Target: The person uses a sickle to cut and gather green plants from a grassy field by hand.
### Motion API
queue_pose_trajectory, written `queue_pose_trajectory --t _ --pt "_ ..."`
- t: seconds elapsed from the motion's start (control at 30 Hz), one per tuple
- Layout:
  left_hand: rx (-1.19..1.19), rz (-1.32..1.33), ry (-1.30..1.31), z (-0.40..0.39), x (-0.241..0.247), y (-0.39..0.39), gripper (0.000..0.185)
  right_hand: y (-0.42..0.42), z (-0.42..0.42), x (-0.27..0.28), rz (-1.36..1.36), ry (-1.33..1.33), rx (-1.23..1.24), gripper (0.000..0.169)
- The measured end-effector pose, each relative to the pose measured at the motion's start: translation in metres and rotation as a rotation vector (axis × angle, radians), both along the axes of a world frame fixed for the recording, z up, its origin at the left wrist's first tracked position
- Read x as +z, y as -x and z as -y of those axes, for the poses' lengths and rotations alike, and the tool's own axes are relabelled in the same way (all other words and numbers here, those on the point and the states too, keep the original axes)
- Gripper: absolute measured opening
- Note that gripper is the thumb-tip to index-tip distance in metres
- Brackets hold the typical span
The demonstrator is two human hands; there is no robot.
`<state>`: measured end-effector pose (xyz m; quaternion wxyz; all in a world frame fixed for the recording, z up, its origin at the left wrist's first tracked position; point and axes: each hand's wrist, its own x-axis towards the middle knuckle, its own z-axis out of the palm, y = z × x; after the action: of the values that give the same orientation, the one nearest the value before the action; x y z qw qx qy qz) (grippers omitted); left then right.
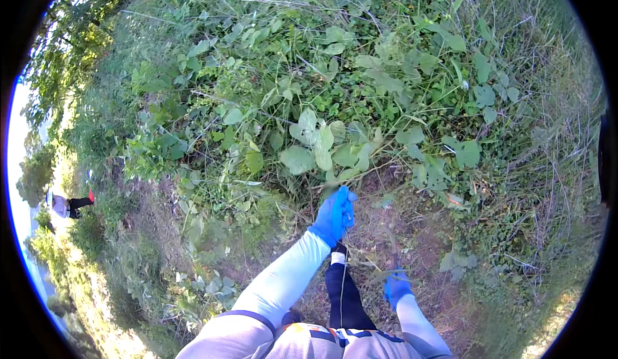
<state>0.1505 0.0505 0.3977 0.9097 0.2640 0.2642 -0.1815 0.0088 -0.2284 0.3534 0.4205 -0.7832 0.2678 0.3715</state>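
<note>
My left hand [336, 215], in a blue glove and a pale sleeve, is closed around a thin vine stem [343, 286] that hangs down past my leg. Just beyond its knuckles spread the broad green leaves [316, 149] of a vine, close to a thin runner [372, 168]. Lower and to the right, my right hand [398, 287], also blue-gloved, grips the handle of a curved hand tool [393, 243]. Blur hides the tool's far end, and its exact kind cannot be told; it looks like a sickle.
Dense leafy vines [270, 69] cover the ground in front. Tall dry grass [545, 117] stands on the right. Brown ground with cut litter [425, 243] lies around my dark-trousered leg [347, 291]. Another person [67, 205] is far off at left, near trees [38, 173].
</note>
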Motion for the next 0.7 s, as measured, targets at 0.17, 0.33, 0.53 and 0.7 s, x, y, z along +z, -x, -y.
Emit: queue_pose_trajectory --t 0.17,0.33,0.53,0.7 --pt "-0.174 0.021 -0.31 -0.051 0.012 0.025 0.031 0.079 0.046 0.098 -0.238 -0.138 -0.308 0.022" --pt "-0.137 -0.049 -0.2 -0.01 -0.014 0.049 0.033 -0.036 -0.047 0.152 0.349 -0.35 -0.348 0.035" --pt "-0.255 -0.05 -0.404 -0.006 0.026 0.028 0.034 -0.18 -0.102 0.09 0.44 0.012 0.317 0.043" --pt "-0.036 -0.089 -0.281 -0.038 0.021 0.032 0.034 -0.112 -0.072 0.074 0.534 0.358 0.483 0.051"
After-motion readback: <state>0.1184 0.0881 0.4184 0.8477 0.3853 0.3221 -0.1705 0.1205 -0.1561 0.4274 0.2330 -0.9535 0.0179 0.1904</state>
